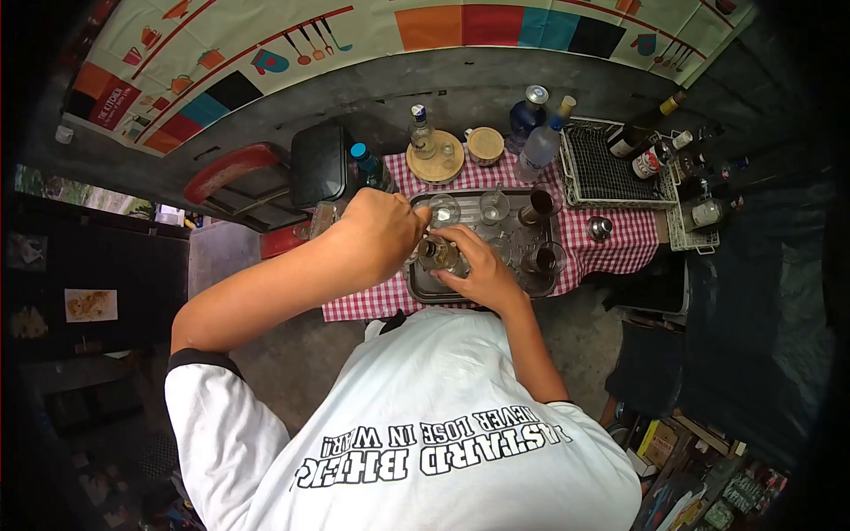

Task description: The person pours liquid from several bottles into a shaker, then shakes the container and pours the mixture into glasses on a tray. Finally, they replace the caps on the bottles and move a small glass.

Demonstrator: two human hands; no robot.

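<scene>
Right up close, the white shirt (425,354), and reaching out beyond it, two bare hands at work over the near left part of the tray (482,298). The right hand (487,274) has thumb and fingers spread around a clear glass (440,257), clamped on its sides. And here's the relation that counts: the glass sits between the hands, to the left of the right palm, just beyond the right thumb's tip and just right of the left fist. Its long axis looks roughly upright, though fingers hide much of it. The right hand is nearer, already touching; the left hand (385,232) hangs close by, knuckles up, fingers curled in. What's inside that curl is hidden, so I can't tell whether it grips anything; a clear bottle (326,219) shows just behind it. Farther over, an empty-looking cup (493,208) and a dark drink (537,205) share the tray. Past them, a round board (421,168) carries a small bottle (422,142), with a mug (485,147) beside it. Farthest off, the banner (381,40).
</scene>
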